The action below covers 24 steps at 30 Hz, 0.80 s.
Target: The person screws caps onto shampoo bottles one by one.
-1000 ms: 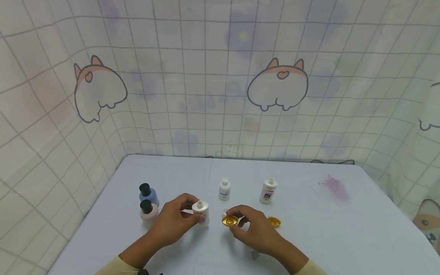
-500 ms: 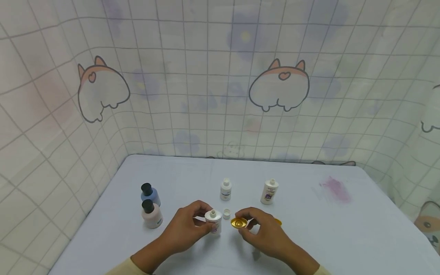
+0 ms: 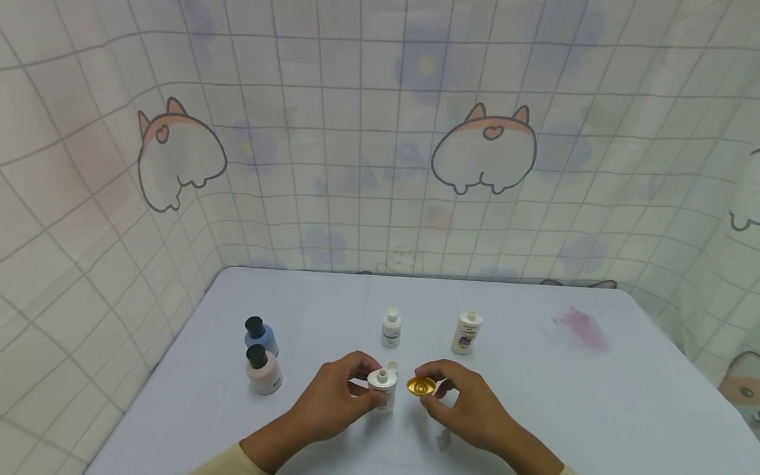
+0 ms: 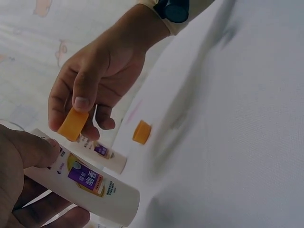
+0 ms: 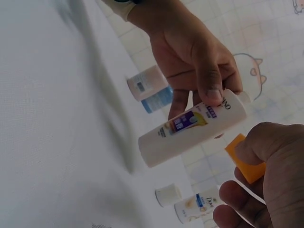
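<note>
Fitting orange cap (image 3: 421,387) to white bottle (image 3: 388,395) seems the step: over the desk (image 3: 582,409), fingers of the left hand (image 3: 340,399) grip the bottle, right hand (image 3: 466,404) fingers pinch the cap beside it; seating probably calls for alignment.

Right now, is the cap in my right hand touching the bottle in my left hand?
Apart. The head view shows it: a strip of white table is visible between the bottle and the cap.
</note>
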### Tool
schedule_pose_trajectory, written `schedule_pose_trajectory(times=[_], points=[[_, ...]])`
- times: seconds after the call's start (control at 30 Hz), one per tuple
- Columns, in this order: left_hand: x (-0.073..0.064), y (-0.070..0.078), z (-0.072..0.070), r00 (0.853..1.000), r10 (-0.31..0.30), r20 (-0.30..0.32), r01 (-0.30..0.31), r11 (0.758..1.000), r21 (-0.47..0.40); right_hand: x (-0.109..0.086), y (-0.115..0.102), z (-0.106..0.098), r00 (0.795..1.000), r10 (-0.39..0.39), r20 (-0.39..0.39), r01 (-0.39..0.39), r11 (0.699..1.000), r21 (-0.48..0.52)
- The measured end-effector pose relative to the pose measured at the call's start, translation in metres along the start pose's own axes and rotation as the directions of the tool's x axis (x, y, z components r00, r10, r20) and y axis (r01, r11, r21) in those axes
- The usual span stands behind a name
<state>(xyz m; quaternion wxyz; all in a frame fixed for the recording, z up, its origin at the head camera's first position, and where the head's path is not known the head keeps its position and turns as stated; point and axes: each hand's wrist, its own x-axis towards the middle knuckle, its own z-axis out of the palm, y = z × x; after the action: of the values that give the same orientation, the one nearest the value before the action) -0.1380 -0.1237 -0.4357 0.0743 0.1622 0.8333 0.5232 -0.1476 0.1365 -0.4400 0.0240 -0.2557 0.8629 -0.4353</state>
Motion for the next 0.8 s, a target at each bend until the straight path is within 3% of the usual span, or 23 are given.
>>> schedule_pose_trajectory(times=[0.17,0.47,0.8], points=[[0.0,0.0,0.004,1.0,0.022,0.004,-0.022,1.0,-0.017,-0.003,0.0,-0.002,1.0,0.004,0.0,-0.004,1.0,0.001],[0.002,-0.001,0.011,0.999,0.007,0.04,-0.006,1.0,-0.023,-0.005,0.006,-0.004,0.999,-0.029,-0.034,0.03,0.999,0.02],[0.004,-0.006,0.016,0.999,0.011,0.033,-0.01,1.0,-0.021,-0.007,0.006,-0.005,0.999,-0.027,-0.03,0.028,0.999,0.028]])
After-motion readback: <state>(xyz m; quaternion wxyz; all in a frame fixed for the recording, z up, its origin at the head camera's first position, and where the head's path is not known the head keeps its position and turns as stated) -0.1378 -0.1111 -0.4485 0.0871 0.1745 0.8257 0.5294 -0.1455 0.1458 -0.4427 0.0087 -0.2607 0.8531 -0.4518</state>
